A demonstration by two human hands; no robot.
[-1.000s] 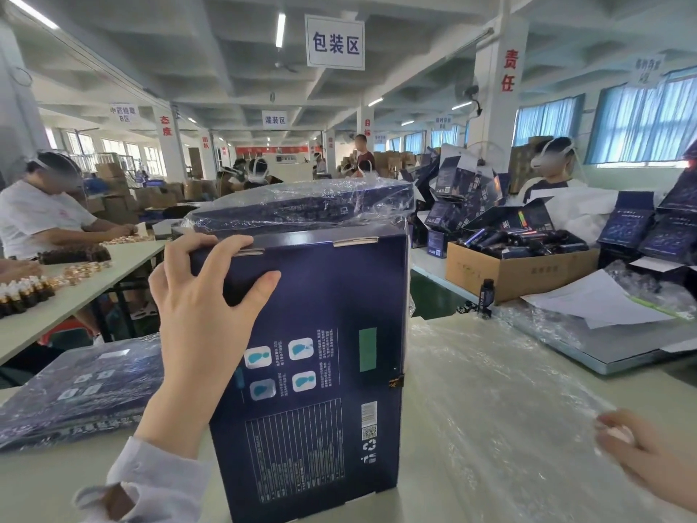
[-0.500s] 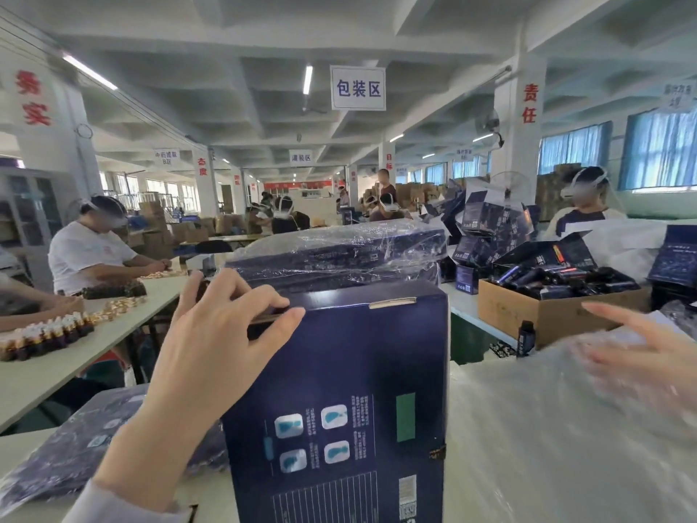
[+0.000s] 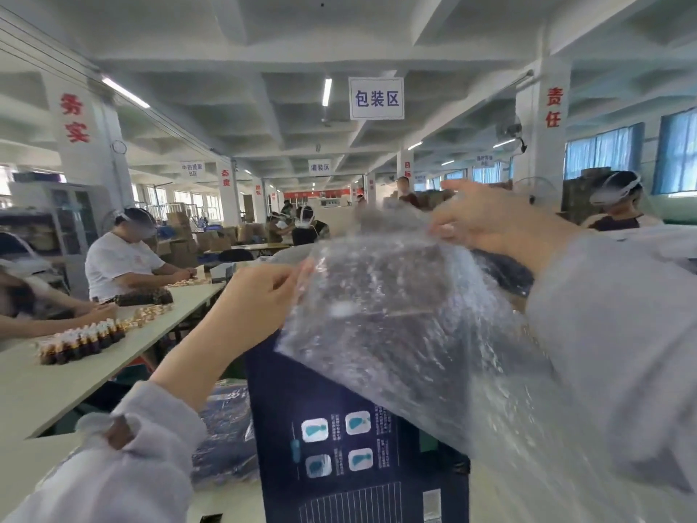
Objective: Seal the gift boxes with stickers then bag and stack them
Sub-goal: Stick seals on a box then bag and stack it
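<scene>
Left hand [image 3: 260, 300] pinches the clear plastic bag [image 3: 377, 315] by its left edge, right hand [image 3: 486, 220] pinches its top edge. The bag drapes over the upright navy gift box [image 3: 339, 439] on the counter [image 3: 232, 500].

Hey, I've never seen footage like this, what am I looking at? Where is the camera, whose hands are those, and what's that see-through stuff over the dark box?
There is no machine here. These are a person's two bare hands, filmed by a camera worn on their head that looks forward and down. The left hand and the right hand each grip the upper edge of a clear plastic bag, holding it over the top of a dark blue gift box that stands upright in front of them. To the left of it, a bagged box lies flat. Further left, other workers sit at a long table with rows of small bottles.
</scene>
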